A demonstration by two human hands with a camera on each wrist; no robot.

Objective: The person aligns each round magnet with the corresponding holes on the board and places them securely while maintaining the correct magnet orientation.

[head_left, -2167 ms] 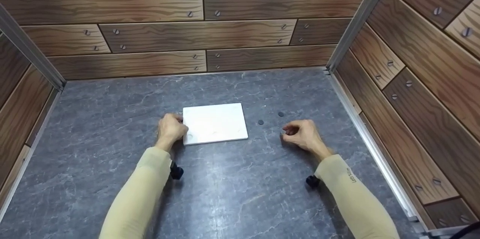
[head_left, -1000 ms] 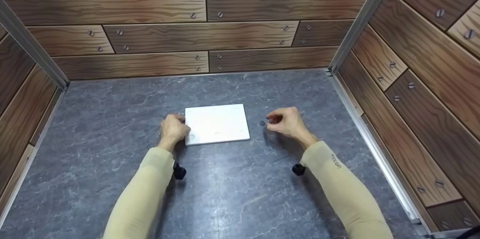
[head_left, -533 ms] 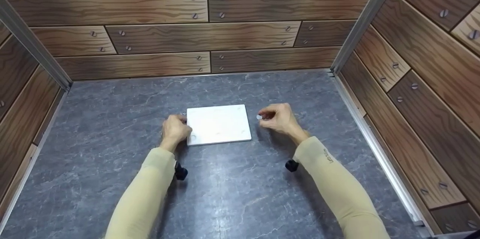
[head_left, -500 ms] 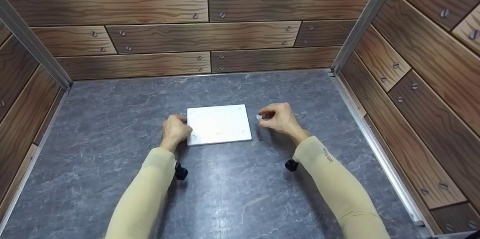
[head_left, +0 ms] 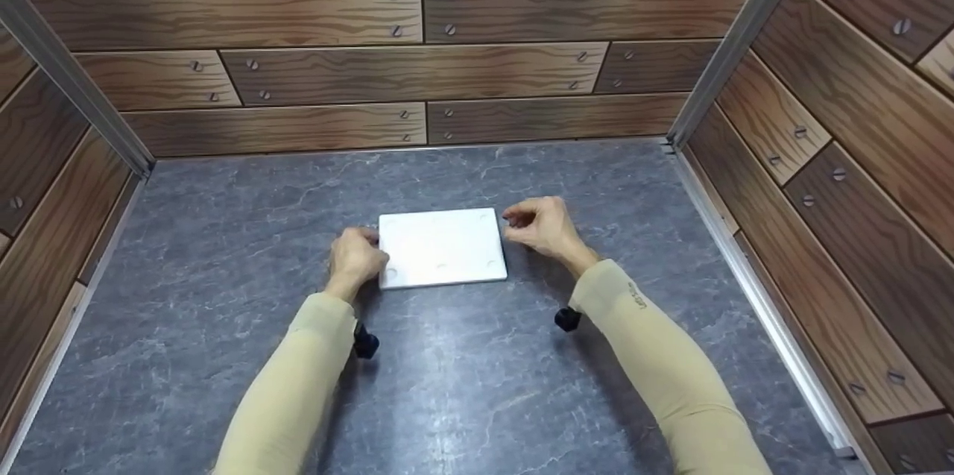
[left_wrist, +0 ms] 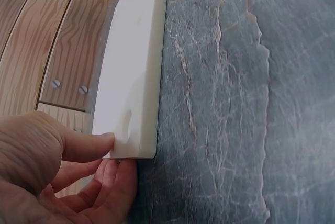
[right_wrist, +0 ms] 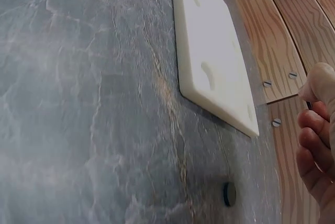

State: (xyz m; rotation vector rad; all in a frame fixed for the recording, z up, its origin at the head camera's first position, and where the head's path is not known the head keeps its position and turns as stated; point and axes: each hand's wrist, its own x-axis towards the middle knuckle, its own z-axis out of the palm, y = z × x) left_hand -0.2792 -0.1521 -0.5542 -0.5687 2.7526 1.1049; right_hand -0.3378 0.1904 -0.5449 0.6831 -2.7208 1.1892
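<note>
A white rectangular plate (head_left: 443, 247) with shallow round recesses near its edges lies on the grey marbled surface. My left hand (head_left: 355, 260) pinches its left edge near the front corner, thumb on top and fingers below, as the left wrist view shows. Just off the plate's back right corner, my right hand (head_left: 545, 225) pinches a small dark disc (right_wrist: 309, 105), mostly hidden between thumb and fingertips. Another small dark disc (right_wrist: 229, 194) lies on the surface beside the plate in the right wrist view; in the head view the right hand hides it.
Wood-patterned walls (head_left: 425, 72) with printed screws stand at the back and both sides. Metal rails run along the corners and the foot of the right wall (head_left: 775, 326). A small black camera (head_left: 567, 319) sits at each wrist.
The right hand has moved left and away from me, carrying the disc toward the plate's back right corner. The discs seen earlier on the surface are now out of the head view. Left hand stays at the plate.
</note>
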